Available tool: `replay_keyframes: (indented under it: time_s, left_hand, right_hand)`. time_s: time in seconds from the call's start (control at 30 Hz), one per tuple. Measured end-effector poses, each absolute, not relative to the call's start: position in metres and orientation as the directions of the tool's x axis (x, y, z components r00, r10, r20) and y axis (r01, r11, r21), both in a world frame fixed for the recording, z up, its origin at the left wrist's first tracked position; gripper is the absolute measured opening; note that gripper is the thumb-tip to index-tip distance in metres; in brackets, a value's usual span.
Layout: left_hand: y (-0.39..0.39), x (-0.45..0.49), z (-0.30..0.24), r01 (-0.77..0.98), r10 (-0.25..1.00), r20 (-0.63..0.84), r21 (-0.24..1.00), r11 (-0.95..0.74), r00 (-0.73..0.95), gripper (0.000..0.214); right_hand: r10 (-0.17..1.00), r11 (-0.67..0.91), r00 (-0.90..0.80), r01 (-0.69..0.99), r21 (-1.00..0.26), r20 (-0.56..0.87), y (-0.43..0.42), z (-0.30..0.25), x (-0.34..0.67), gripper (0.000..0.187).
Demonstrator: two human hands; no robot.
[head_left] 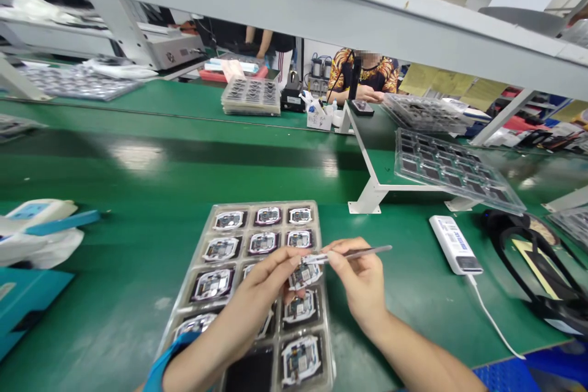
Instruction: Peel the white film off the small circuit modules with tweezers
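One small white-framed circuit module [304, 272], above the right column of the clear plastic compartment tray [261, 203], left hand [257, 294] fingers clamped on it; right hand [361, 282] fingers clamped on slim metal tweezers [358, 252], long axis crosswise to the tray, tips meeting the module's top edge.

This is looking like an electronics assembly factory: a clear tray [246, 229] of circuit modules is lying on the long green bench [138, 239], stacked trays [251, 97] are sitting at its far side, and a co-worker [367, 73] is working across it.
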State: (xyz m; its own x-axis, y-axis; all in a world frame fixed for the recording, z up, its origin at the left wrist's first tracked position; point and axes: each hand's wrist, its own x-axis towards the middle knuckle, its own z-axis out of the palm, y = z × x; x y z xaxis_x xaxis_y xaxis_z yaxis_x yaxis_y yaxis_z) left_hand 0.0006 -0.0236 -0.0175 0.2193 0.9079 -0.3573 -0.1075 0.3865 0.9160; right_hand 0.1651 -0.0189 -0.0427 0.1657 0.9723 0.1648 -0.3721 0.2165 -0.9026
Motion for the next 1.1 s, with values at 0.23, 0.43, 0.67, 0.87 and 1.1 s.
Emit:
replay_keyframes:
  time_s: [0.23, 0.43, 0.67, 0.87, 1.1]
  left_hand:
    - [-0.024, 0.002, -0.021, -0.082, 0.904, -0.353, 0.921, 0.382, 0.241, 0.029]
    - [-0.024, 0.006, -0.011, -0.123, 0.887, -0.397, 0.893, 0.432, 0.236, 0.027]
    - [-0.022, 0.003, -0.007, -0.083, 0.877, -0.432, 0.886, 0.456, 0.211, 0.028]
    - [-0.022, 0.003, -0.003, -0.032, 0.869, -0.453, 0.883, 0.468, 0.197, 0.028]
    - [-0.023, 0.002, -0.007, -0.071, 0.882, -0.428, 0.891, 0.448, 0.198, 0.026]
  right_hand:
    - [0.978, 0.199, 0.125, -0.324, -0.925, 0.166, -0.019, -0.046, 0.163, 0.015]
    - [0.983, 0.181, 0.061, -0.363, -0.914, 0.171, -0.017, -0.045, 0.163, 0.016]
    - [0.720, 0.693, -0.025, -0.045, -0.720, 0.694, -0.017, -0.040, 0.170, 0.005]
    - [0.650, 0.760, -0.090, 0.046, -0.648, 0.755, -0.015, -0.033, 0.174, 0.007]
    - [0.857, 0.512, -0.010, -0.103, -0.853, 0.515, -0.018, -0.038, 0.172, 0.006]
